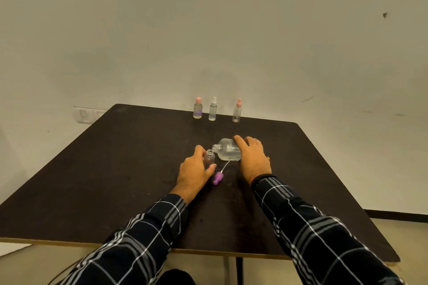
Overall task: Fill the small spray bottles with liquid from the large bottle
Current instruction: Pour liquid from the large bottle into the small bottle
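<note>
The large bottle is tipped over almost flat in my right hand, whose fingers wrap across its top and side. Its open neck points left and sits right at the mouth of the small open bottle. I cannot tell whether liquid is running. That small bottle stands upright near the middle of the dark bench, and my left hand curls around it, thumb in front. Just in front of it, between my hands, the purple spray cap lies on its side on the bench, its white tube trailing toward the large bottle. Along the far edge stand three capped spray bottles: a pink-topped one, a white-topped one just beside it, and another pink-topped one a little apart to the right. My sleeves are dark plaid.
</note>
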